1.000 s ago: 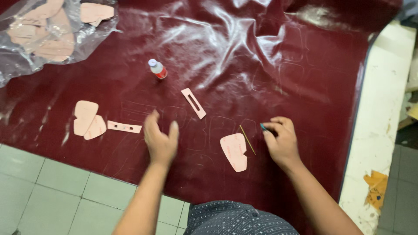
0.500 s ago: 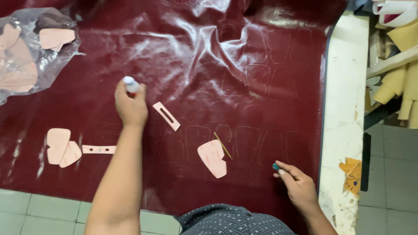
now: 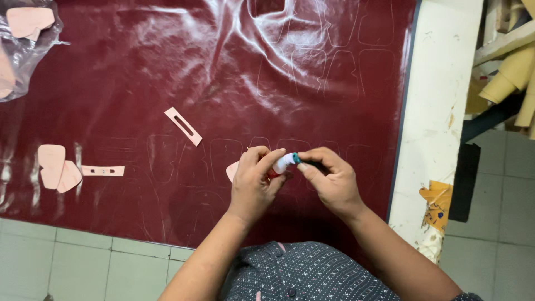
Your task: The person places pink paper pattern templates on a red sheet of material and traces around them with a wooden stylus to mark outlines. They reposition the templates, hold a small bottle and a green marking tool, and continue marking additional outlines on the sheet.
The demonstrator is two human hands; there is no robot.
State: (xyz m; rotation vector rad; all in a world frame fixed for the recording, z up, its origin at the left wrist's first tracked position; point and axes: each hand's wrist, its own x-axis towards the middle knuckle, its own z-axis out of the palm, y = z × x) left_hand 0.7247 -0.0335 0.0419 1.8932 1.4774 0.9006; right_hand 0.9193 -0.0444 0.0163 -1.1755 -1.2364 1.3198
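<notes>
**Small bottle held over the dark red leather**

A small bottle (image 3: 282, 164) is gripped by the left hand (image 3: 253, 184) near the middle of the sheet (image 3: 223, 72); its green tip (image 3: 297, 159) is pinched by the right hand (image 3: 331, 181). It seems light, stiff, smooth; the body is best held.

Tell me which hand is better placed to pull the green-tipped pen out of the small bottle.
Right, probably. The right hand already pinches the green-tipped pen at the bottle's mouth, while the left hand wraps the small bottle, steadying it above the dark red sheet.
</notes>
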